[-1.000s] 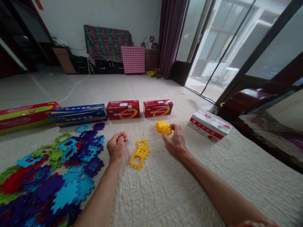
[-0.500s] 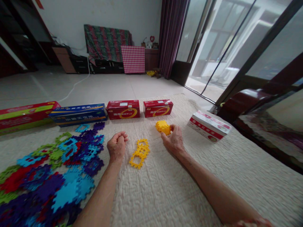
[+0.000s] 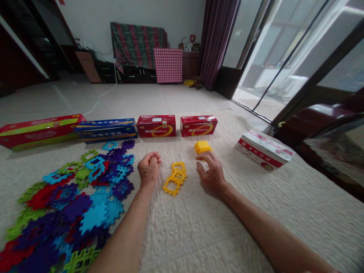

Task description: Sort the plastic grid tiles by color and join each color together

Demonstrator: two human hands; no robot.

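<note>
Just in front of my right hand [image 3: 212, 172] is a small stack of yellow interlocking plastic tiles [image 3: 203, 145]. The thumb and fingers of that hand are apart, with nothing visible between them. My left hand [image 3: 149, 167] is closed in a fist over the mat, and whatever it may hold is hidden. Between my hands lie several overlapping yellow frame-shaped tiles [image 3: 178, 176], some with cut-out openings. To the left of my left arm spreads a heap of purple, blue, red and green interlocking tiles [image 3: 76, 204].
Along the far side of the quilted mat [image 3: 182, 235] stand a red-and-green box [image 3: 40, 132], a blue box [image 3: 108, 130] and two red boxes [image 3: 156, 127]. A white-and-red box [image 3: 264, 151] sits at the right. Dark wooden furniture [image 3: 321, 121] is beyond it.
My right hand has drawn back from the yellow stack toward me, its fingers coming off the tiles. The left fist keeps its shape. The whole view has shifted slightly.
</note>
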